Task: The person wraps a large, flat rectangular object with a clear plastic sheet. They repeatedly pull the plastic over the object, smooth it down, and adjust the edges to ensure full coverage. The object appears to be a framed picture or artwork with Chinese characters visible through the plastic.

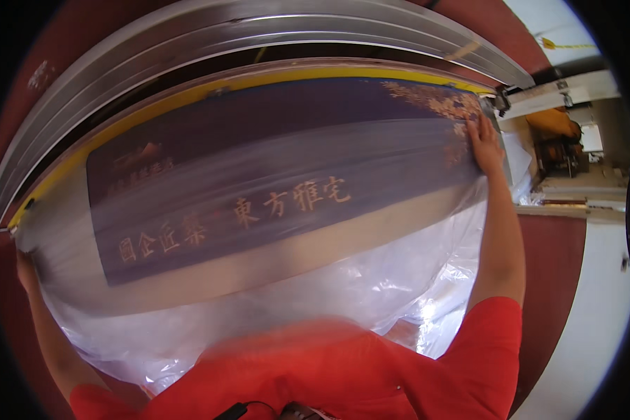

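A dark red floor (549, 280) lay all around, with a white panel (612, 315) on the right side. On top of it was the big thing, a wide, flat, dark blue-purple printed sheet with a pale edge (259, 161). It lay right in front of the person, between the two hands. It was long from side to side, and in this view its right end sat higher than its left. I could not tell if it was cloth or something stiffer. Clear, crinkly, shiny plastic (329, 287) spread along its near side, close to the person's red short-sleeved shirt (294, 371). Past its far side ran a long silver metal rail with ridges (273, 28), and a thin bright yellow strip (315, 73) sat between the two.

The right hand (486, 143) was on the sheet's right end, near the far corner. Its fingers were out straight and loose on top, not curled up tight. The left hand (24, 262) was at the other end, lower in the view. It was blurry and half hidden, so I could not tell if its fingers held on. The long way of the sheet went from one hand to the other, and the right hand was nearer the far edge.

The smallest bits were shiny gold leaves (437, 101) by the right fingers, and a little black clip (500, 103) just past them.
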A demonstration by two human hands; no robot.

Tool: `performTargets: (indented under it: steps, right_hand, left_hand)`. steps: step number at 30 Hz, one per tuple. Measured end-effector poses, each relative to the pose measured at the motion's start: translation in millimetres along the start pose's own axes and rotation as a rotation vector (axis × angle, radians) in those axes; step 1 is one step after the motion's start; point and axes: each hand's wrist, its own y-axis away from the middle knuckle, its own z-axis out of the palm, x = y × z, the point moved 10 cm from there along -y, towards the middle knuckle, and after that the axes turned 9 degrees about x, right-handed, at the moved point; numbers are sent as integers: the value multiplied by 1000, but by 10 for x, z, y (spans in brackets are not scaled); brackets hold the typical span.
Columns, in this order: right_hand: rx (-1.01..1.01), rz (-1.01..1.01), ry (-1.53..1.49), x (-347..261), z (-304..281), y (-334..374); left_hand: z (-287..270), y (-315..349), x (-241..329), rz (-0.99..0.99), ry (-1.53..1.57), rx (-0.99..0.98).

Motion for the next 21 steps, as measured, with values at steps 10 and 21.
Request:
performTargets:
  steps: [10, 21]
  right_hand:
    - [16, -451, -528, -692, -71, 227]
    - [-1182, -857, -1445, -4521, -2537, 3203]
  left_hand:
    - [-737, 436, 801, -214, -6, 204]
    - [-1098, 747, 1006, -323, 151, 268]
